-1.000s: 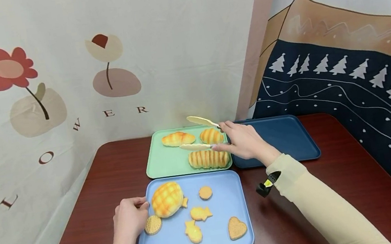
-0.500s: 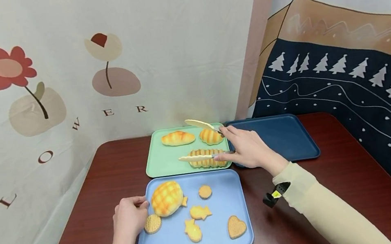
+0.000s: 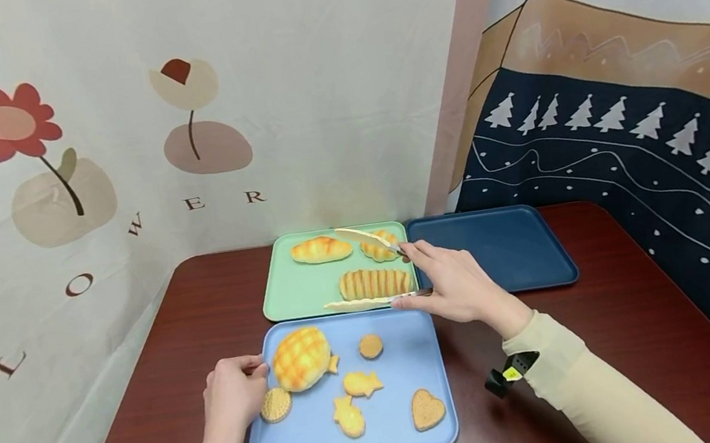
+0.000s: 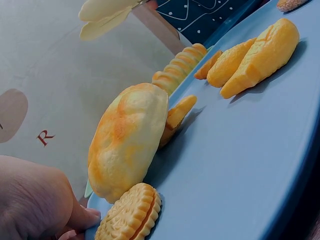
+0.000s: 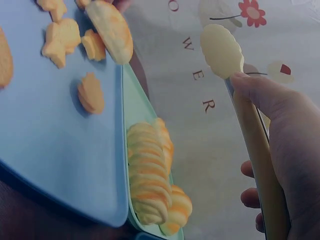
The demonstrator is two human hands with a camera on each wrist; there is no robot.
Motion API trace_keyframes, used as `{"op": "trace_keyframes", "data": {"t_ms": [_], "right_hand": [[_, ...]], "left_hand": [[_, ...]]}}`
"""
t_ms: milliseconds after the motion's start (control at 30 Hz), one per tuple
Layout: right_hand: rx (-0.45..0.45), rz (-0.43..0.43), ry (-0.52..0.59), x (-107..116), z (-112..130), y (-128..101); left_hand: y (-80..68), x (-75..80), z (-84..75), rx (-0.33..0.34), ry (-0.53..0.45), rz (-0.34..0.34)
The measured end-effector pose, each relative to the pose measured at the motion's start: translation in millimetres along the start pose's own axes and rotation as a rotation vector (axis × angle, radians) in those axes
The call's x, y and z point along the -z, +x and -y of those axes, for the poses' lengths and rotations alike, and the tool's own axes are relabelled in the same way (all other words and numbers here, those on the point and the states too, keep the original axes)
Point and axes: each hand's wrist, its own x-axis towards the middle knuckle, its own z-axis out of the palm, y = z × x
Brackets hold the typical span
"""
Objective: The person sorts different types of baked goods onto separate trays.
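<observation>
My right hand (image 3: 460, 281) holds a pair of tongs (image 3: 358, 304) with cream-coloured tips. The arms of the tongs are spread apart above the green tray (image 3: 281, 298). In the head view a long ridged bread roll (image 3: 374, 283) appears between these arms, and one tip overlaps a small ridged bun (image 3: 377, 250). Thumb and fingers of my left hand (image 3: 235, 393) pinch the left rim of the light blue tray (image 3: 397, 437). Beside that hand lie a round melon bread (image 3: 301, 361) and a round sandwich biscuit (image 4: 131, 212).
Several biscuits lie on the light blue tray, among them a heart-shaped biscuit (image 3: 428, 409), two fish-shaped ones and a small round biscuit (image 3: 371, 346). A smooth bread roll (image 3: 321, 250) sits at the green tray's back left. A navy tray (image 3: 500, 251) stands at the right.
My right hand and the tongs have moved nearer to me, from over the back of the green tray to around the long ridged roll. My left hand stays at the tray rim.
</observation>
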Motion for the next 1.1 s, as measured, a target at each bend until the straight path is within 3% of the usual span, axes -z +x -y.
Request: {"op": "trace_keyframes", "data": {"t_ms": [500,800,1100], "right_hand": [[0.041,0.004,0.018,-6,19,-14],[0.041,0.053,0.023,-13,30,-21],[0.095,0.100,-0.059,-28,41,-25]], "left_hand": [[0.0,2.0,-0.6,0.007,-0.003,0.014],[1.0,0.5,-1.1,0.008,-0.007,0.014],[-0.1,0.8,-1.7,0.012,-0.008,0.022]]}}
